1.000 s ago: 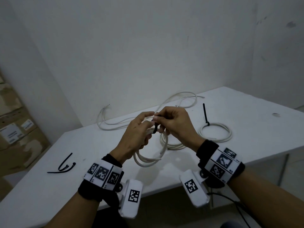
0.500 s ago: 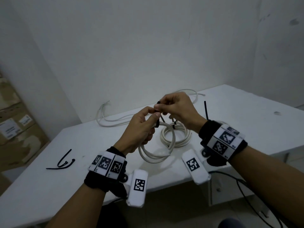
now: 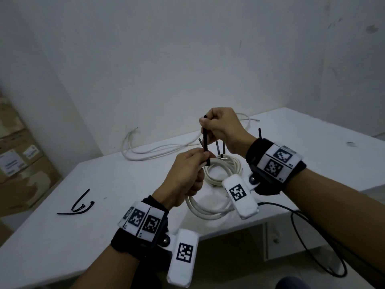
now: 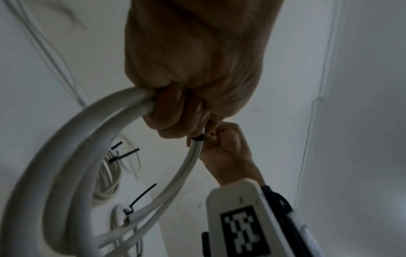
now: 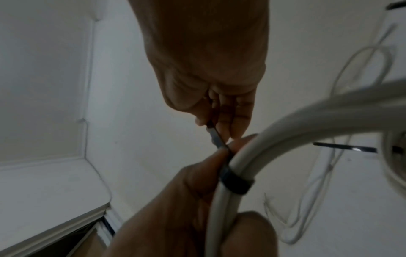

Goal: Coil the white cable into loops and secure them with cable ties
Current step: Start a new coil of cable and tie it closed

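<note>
My left hand point(image 3: 187, 174) grips a coil of white cable point(image 3: 208, 212) above the table's front edge; the loops point(image 4: 66, 173) hang below its curled fingers. A black cable tie point(image 3: 205, 142) wraps the bundle, its band point(image 5: 236, 182) tight round the strands. My right hand point(image 3: 220, 126) is above the left and pinches the tie's tail point(image 5: 216, 139), holding it straight up. A second coil point(image 3: 225, 167) with black ties lies on the table behind the hands. A third tied coil point(image 4: 119, 215) shows in the left wrist view.
Loose white cable point(image 3: 158, 152) runs along the wall at the back of the white table point(image 3: 83, 236). Spare black cable ties point(image 3: 80, 206) lie at the table's left. Cardboard boxes point(image 3: 18, 163) stand at far left. A black cord point(image 3: 312, 243) hangs off the right front edge.
My right hand has risen and drawn the tie's tail upward, so the band closed round the cable. The left hand, with the coil, came a little nearer the table's front.
</note>
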The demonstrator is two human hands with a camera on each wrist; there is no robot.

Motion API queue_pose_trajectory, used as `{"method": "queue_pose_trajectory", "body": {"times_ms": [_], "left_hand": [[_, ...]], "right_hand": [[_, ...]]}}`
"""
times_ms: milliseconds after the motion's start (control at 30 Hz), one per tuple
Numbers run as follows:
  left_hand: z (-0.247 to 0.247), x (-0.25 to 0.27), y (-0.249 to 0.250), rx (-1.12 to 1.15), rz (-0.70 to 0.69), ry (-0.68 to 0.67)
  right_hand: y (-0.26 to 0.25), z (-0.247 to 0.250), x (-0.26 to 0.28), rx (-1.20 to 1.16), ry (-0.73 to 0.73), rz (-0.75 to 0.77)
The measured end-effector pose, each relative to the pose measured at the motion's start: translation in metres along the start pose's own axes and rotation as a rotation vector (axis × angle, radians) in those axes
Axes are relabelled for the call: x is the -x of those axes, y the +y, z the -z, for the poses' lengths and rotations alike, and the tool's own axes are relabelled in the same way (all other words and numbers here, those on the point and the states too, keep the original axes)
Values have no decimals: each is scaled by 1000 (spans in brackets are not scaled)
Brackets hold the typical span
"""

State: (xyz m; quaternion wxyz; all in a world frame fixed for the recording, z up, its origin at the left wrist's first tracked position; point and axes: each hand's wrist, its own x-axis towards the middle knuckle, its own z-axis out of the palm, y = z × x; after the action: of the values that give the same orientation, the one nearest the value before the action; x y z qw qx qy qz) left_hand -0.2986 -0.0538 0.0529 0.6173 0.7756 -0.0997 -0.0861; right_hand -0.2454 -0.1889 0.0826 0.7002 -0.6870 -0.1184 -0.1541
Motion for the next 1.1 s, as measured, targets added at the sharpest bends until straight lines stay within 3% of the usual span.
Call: {"method": "queue_pose_trajectory", "body": {"times_ms": [167,500,667,900,1100], "left_hand": [[-9,5,-4,32,56,31],[-8,9,-9,47,134,32],[10,-1,1,138,182,-38],[35,-21,-4,386,188,57],[23,-16,-16,528,186,94]], "right_hand": [[13,-5,-6,32,38,-100],[26,-6,-6,53,58,-139],[15,9,15,47,-136,-138],[37,25,83,201,-250,-143],[48,34,88,-29,-61,-193]]}}
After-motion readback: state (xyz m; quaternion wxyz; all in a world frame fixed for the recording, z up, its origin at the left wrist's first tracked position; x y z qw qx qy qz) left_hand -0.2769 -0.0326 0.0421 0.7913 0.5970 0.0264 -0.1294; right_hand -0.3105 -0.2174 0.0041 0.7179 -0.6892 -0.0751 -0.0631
